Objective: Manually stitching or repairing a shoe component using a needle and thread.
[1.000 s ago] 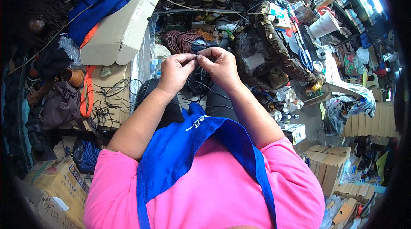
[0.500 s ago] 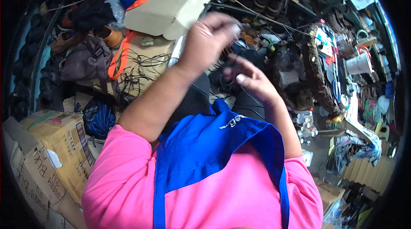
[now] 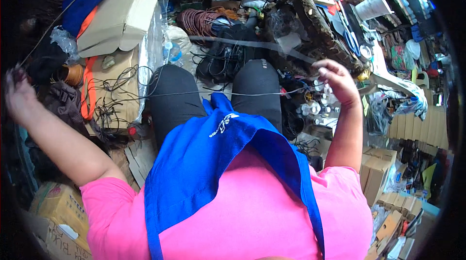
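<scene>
My left hand (image 3: 20, 92) is flung out to the far left, its fingers smeared by motion. Over on the right, my right hand (image 3: 338, 80) is raised with fingers curled toward the thumb. A cord (image 3: 242, 42), blurred into a pale band, runs to its fingertips; its left part fades toward my left hand. Across my knees lies a thin dark cord (image 3: 218, 92). Black laces and dark material (image 3: 225, 56) are heaped just beyond my knees. More black laces (image 3: 112, 109) tangle on cardboard at the left, nearest my left forearm.
A coil of reddish-brown cord (image 3: 196, 21) sits ahead, near a plastic bottle (image 3: 171, 52). Folded cardboard (image 3: 121, 15) and an orange strap (image 3: 89, 87) are at the left. Small clear containers (image 3: 315, 107) stand below my right hand, and a white bucket-like container (image 3: 373, 7) is beyond.
My hands have swung wide apart from close together in front of me, left hand far left, right hand to the right. A blurred cord now spans between. The view has shifted.
</scene>
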Available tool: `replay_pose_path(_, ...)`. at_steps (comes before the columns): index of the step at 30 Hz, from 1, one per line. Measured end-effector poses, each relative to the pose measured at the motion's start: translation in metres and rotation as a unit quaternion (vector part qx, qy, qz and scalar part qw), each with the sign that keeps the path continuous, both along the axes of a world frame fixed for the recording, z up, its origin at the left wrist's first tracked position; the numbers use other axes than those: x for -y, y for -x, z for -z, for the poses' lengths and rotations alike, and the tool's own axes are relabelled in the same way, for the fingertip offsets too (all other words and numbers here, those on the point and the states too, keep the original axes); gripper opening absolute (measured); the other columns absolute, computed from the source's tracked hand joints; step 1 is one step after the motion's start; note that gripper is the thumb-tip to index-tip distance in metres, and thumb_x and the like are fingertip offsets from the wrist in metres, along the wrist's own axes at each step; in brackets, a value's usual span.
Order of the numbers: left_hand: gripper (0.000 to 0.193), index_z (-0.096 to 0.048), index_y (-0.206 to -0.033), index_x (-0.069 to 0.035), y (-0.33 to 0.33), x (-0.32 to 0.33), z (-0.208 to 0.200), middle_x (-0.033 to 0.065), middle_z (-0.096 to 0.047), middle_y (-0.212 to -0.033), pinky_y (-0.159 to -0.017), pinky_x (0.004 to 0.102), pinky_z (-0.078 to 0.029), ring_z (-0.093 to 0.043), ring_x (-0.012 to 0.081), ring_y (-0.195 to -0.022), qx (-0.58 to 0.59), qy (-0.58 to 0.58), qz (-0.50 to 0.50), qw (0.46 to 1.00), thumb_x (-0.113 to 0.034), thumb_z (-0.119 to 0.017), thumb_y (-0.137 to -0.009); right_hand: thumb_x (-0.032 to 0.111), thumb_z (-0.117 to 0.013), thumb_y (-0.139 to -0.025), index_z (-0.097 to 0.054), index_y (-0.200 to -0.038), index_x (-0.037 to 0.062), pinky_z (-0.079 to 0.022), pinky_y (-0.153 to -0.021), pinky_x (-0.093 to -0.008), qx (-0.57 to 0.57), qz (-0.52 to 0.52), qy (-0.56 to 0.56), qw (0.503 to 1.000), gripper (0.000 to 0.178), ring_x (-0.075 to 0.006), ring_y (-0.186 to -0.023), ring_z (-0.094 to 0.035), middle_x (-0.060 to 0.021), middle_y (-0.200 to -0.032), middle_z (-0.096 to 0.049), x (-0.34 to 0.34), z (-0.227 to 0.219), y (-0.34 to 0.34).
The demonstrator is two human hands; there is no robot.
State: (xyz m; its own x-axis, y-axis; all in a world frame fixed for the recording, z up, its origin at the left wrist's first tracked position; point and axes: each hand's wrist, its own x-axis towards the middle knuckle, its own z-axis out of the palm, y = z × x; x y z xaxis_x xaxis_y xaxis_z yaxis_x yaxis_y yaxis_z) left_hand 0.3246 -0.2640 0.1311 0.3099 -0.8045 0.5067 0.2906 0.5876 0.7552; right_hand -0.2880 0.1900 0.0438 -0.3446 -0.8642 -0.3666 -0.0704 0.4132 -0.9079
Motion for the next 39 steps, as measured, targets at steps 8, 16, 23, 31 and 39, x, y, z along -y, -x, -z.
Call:
replay_pose_path(8, 0.019, -0.060, -0.103, 0.002, 0.159, -0.108, 0.070, 0.0084, -0.064, -0.093, -0.076, 0.0279, -0.048, -0.060, 0.0141, -0.081, 0.142, -0.117, 0.214, 0.959, -0.007, -0.060, -0.086, 0.009, -0.051, -0.089, -0.058, -0.113, 0.0020, -0.039, -0.070, -0.0192, -0.289, 0.013, 0.187, 0.939, 0.026, -0.0081, -0.079, -0.050, -0.0030, -0.104, -0.057, -0.030, -0.055, 0.045)
replay_pose_path(16, 0.015, -0.063, -0.094, 0.001, 0.093, -0.128, 0.065, 0.0021, -0.063, -0.088, -0.070, 0.0229, -0.044, -0.053, 0.0078, -0.074, 0.499, -0.197, 0.320, 0.781, -0.005, -0.059, -0.081, 0.027, -0.057, -0.089, -0.063, -0.104, 0.0068, -0.029, -0.060, -0.0194, -0.176, 0.276, -0.022, 0.945, 0.026, -0.0035, -0.070, -0.040, 0.0053, -0.088, -0.055, -0.107, 0.010, 0.104)
replay_pose_path(23, 0.015, -0.064, -0.089, 0.003, 0.093, -0.117, 0.072, 0.0051, -0.062, -0.081, -0.070, 0.0263, -0.045, -0.056, 0.0122, -0.074, 0.652, -0.199, 0.327, 0.655, -0.003, -0.060, -0.075, 0.031, -0.061, -0.087, -0.063, -0.091, 0.0082, -0.032, -0.059, -0.0199, -0.105, 0.269, -0.097, 0.952, 0.024, -0.0034, -0.065, -0.042, 0.0062, -0.075, -0.054, -0.124, 0.084, 0.113)
replay_pose_path(31, 0.014, -0.065, -0.090, 0.001, 0.090, -0.107, 0.105, 0.0140, -0.064, -0.085, -0.075, 0.0327, -0.048, -0.062, 0.0255, -0.081, 0.747, -0.101, 0.171, 0.635, -0.003, -0.061, -0.077, 0.038, -0.058, -0.088, -0.064, -0.086, 0.0090, -0.028, -0.055, -0.0212, -0.159, 0.291, -0.204, 0.921, 0.029, -0.0043, -0.061, -0.039, 0.0060, -0.069, -0.050, -0.143, 0.119, 0.110)
replay_pose_path(39, 0.015, -0.066, -0.088, -0.002, 0.097, -0.111, 0.119, 0.0137, -0.063, -0.085, -0.078, 0.0385, -0.047, -0.060, 0.0308, -0.083, 0.789, 0.051, 0.103, 0.603, -0.005, -0.061, -0.075, 0.034, -0.058, -0.087, -0.065, -0.088, 0.0133, -0.019, -0.044, -0.0206, -0.106, 0.219, -0.242, 0.939, 0.022, -0.0029, -0.048, -0.029, 0.0090, -0.058, -0.031, -0.125, 0.137, 0.083)
